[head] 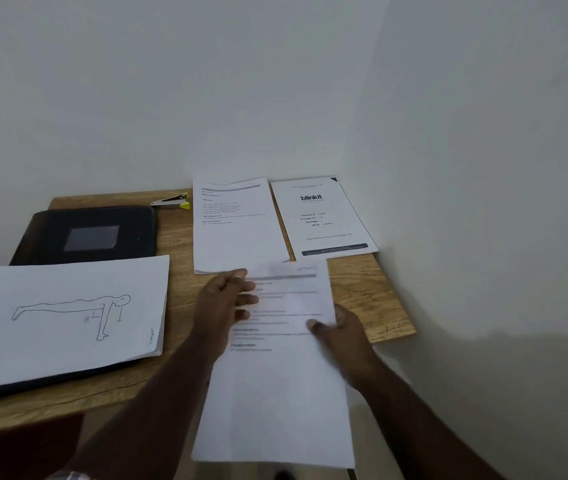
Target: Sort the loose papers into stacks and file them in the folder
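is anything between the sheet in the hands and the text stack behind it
Nothing visible stands in the way. The held sheet, gripped by the left hand and right hand, already has its far edge at the near end of the text stack. The blinkit page lies to the right.

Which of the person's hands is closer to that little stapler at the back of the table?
Left. The left hand holds the sheet's left edge, toward the stapler. The right hand grips the opposite edge, further away.
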